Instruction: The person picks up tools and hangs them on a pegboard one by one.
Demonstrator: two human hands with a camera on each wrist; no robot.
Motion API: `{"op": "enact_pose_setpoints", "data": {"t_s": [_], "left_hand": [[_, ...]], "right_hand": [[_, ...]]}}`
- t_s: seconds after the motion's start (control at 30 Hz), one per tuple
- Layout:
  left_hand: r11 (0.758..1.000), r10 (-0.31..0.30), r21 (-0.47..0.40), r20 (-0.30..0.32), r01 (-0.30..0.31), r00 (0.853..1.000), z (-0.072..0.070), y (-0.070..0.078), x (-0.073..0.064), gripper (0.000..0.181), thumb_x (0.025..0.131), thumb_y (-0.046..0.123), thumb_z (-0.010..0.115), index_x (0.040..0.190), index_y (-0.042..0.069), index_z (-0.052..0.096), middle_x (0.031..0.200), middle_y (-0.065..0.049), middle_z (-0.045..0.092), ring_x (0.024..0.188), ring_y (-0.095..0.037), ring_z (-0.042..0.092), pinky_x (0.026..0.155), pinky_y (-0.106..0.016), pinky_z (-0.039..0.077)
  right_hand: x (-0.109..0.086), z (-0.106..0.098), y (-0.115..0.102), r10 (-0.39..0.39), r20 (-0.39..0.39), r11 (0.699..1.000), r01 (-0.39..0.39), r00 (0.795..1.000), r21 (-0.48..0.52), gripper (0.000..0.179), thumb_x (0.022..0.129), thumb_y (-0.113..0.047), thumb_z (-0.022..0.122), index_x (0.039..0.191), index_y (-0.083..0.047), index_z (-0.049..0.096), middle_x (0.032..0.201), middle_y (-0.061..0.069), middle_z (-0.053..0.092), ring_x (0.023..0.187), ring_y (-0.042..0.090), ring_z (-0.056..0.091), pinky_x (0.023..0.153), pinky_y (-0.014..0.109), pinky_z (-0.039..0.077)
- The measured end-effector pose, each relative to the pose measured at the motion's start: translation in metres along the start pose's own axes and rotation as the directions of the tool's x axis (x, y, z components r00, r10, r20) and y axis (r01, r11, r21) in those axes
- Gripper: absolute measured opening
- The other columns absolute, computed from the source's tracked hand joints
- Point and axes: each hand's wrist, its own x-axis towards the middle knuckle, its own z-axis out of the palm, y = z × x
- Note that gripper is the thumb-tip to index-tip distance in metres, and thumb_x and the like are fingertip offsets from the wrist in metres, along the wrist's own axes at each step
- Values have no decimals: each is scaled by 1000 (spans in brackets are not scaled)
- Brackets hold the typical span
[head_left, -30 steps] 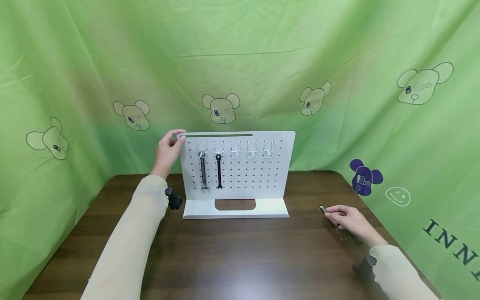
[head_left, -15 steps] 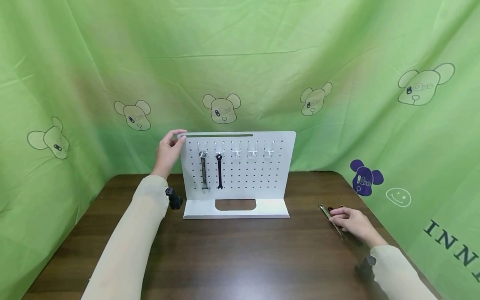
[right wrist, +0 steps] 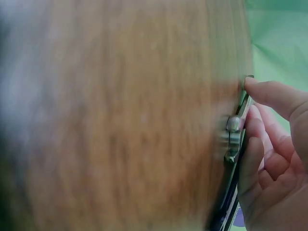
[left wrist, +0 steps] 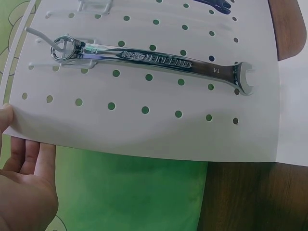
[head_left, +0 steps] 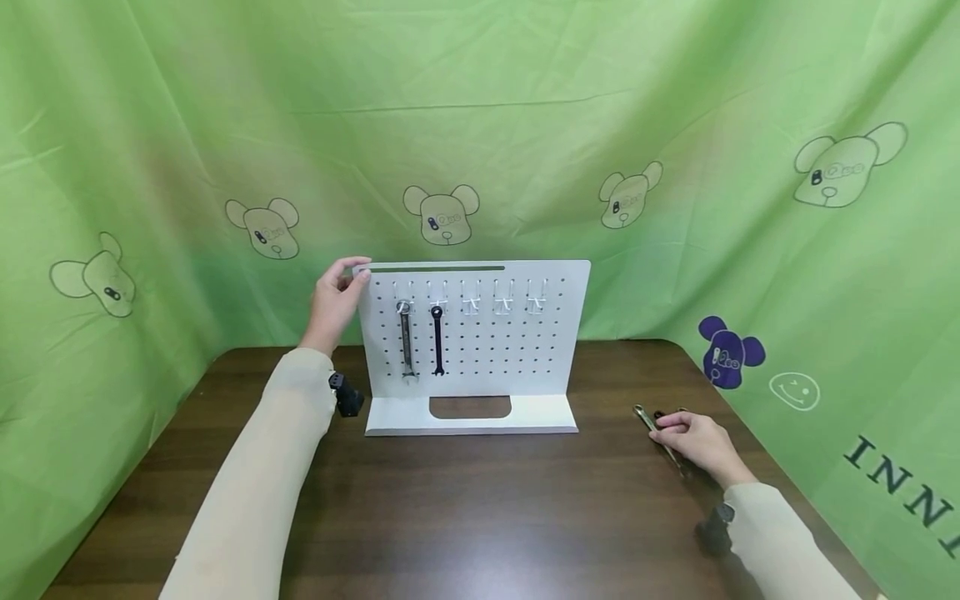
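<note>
My left hand (head_left: 333, 304) holds the upper left corner of a white pegboard (head_left: 487, 367), thumb in front and fingers behind. A silver combination wrench (left wrist: 159, 60) hangs by its ring end from the leftmost hook, marked 14 in the left wrist view. Beside it hangs a dark wrench (head_left: 438, 342). At the table's right side, my right hand (head_left: 705, 446) pinches a silver wrench (head_left: 642, 416) between thumb and fingertips. The dark ring end (head_left: 659, 414) of another wrench shows just behind those fingers; the rest is hidden under the hand.
Three clear hooks (head_left: 504, 302) on the board carry nothing. The board's base (head_left: 472, 429) stands on a brown wooden table (head_left: 480, 508). A green patterned cloth (head_left: 480, 125) hangs behind and at both sides.
My right hand first shifted back to the right, uncovering the dark ring end, then came slightly left onto the silver wrench. The left hand and pegboard have stayed in place.
</note>
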Motion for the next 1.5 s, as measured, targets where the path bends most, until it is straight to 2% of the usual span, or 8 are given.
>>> {"op": "enact_pose_setpoints", "data": {"t_s": [0.37, 0.77, 0.87, 1.0, 1.1, 1.23, 1.37, 1.5], "left_hand": [[1000, 1, 2, 2, -1, 1000, 0, -1, 1, 31, 102, 27, 60, 131, 18, 63, 102, -6, 60, 92, -16, 54, 79, -31, 46], [1000, 11, -11, 3, -11, 1000, 1, -1, 1, 30, 102, 27, 60, 131, 18, 64, 102, -6, 60, 93, -15, 54, 79, -31, 46], [1000, 12, -6, 4, -12, 1000, 1, -1, 1, 30, 102, 27, 60, 132, 19, 63, 103, -7, 60, 93, -16, 54, 80, -31, 46], [1000, 8, 1, 6, -8, 1000, 1, 0, 0, 31, 103, 27, 60, 132, 19, 63, 108, -9, 62, 96, -17, 55, 84, -34, 48], [1000, 7, 5, 9, -7, 1000, 1, 0, 0, 32, 103, 28, 60, 133, 19, 62, 111, -9, 62, 98, -18, 56, 85, -34, 48], [1000, 7, 9, 5, -7, 1000, 0, 0, -1, 31, 102, 28, 60, 133, 20, 62, 107, -8, 61, 96, -17, 54, 84, -33, 47], [1000, 5, 6, 6, -5, 1000, 0, 0, -1, 31, 102, 28, 60, 132, 20, 63, 107, -6, 61, 96, -17, 54, 83, -33, 47], [1000, 1, 8, 4, -1, 1000, 0, 1, 0, 32, 102, 29, 60, 132, 19, 63, 106, -6, 61, 96, -16, 54, 83, -33, 47]], "right_hand": [[2, -2, -8, 70, 7, 998, -70, 998, -5, 43, 87, -29, 78, 114, 4, 70, 91, 9, 76, 75, 13, 62, 69, 34, 46], [4, -6, -13, 69, 20, 995, -67, 997, -68, 43, 86, -33, 78, 109, 2, 73, 91, 9, 75, 80, 19, 61, 70, 36, 47], [5, -6, -16, 83, 35, 994, -80, 996, -75, 40, 85, -32, 77, 107, 2, 74, 95, 11, 73, 83, 24, 60, 70, 36, 46], [6, -6, -19, 102, 67, 993, -97, 993, -64, 35, 87, -29, 74, 106, 1, 74, 105, 19, 70, 92, 31, 61, 77, 44, 49], [5, -6, -21, 98, 74, 994, -93, 992, -64, 35, 89, -29, 73, 108, 1, 74, 115, 26, 66, 101, 39, 60, 84, 52, 47], [3, -6, -22, 69, 66, 996, -64, 995, -70, 34, 90, -28, 73, 107, 0, 74, 120, 28, 64, 105, 43, 59, 86, 54, 46], [3, -6, -22, 57, 66, 997, -52, 996, -63, 32, 89, -26, 74, 107, 0, 74, 116, 25, 66, 101, 38, 60, 82, 48, 46], [3, -6, -22, 43, 74, 998, -39, 996, -57, 31, 90, -23, 73, 107, 3, 71, 103, 17, 72, 96, 33, 62, 81, 46, 46]]}}
